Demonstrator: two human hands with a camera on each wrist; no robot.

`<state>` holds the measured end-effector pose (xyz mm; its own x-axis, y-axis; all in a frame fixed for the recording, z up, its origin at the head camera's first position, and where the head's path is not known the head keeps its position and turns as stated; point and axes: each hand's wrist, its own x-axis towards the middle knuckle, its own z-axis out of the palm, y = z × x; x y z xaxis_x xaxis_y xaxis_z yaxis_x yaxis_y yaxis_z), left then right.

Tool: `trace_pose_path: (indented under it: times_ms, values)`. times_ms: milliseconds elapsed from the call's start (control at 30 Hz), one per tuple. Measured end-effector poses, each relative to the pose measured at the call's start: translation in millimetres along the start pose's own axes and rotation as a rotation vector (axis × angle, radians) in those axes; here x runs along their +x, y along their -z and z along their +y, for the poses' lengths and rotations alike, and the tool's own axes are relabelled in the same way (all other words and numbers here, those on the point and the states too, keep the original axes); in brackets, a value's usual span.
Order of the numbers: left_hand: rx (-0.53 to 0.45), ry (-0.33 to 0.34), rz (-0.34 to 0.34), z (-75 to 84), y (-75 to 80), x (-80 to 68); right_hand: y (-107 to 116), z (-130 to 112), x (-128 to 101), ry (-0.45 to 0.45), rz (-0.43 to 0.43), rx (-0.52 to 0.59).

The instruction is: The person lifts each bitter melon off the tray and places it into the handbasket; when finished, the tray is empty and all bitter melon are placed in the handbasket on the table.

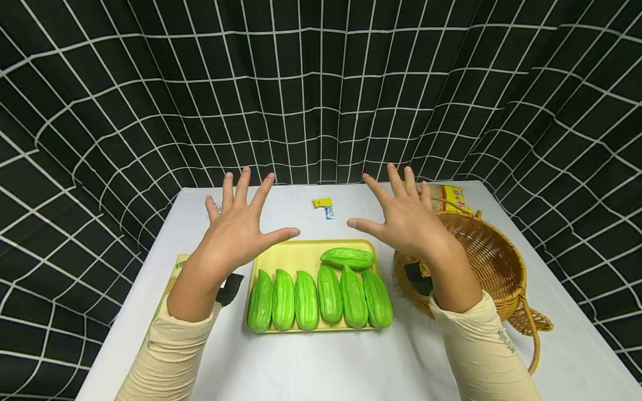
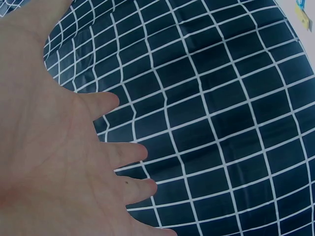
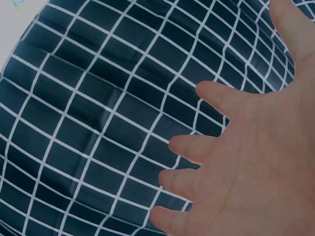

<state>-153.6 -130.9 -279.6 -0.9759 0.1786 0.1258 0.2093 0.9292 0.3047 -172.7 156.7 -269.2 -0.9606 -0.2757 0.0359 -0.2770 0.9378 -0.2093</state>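
Note:
Both hands are held up above the table with fingers spread, and neither holds anything. My left hand (image 1: 238, 228) hovers past the left corner of a yellow tray (image 1: 286, 256). Over the area between the tray and a wicker basket (image 1: 516, 267) is my right hand (image 1: 408, 225). Several green, ridged bitter melons (image 1: 307, 301) lie in the tray, most in a row lengthwise, with one crosswise behind them (image 1: 347, 258). In the left wrist view the left palm (image 2: 54, 147) is bare; the right palm (image 3: 261, 162) is likewise bare in the right wrist view.
A small yellow packet (image 1: 322, 203) and a blue-white packet (image 1: 329, 213) lie behind the tray. Behind the basket is a printed bag (image 1: 453, 195). Another bag (image 1: 176, 267) lies at the left, partly hidden by the left arm. Black gridded cloth (image 1: 311, 100) surrounds the white table.

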Motion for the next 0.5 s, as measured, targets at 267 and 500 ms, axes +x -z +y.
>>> trace_pose_path:
  times_ms: [267,500]
  values:
    - [-0.012,-0.005,0.022,-1.5,-0.3,-0.5,-1,0,-1,0.018,0.025,0.003]
    - [-0.056,0.032,0.047,-21.3,-22.3,-12.3,-29,-2,-19,0.074,0.091,0.101]
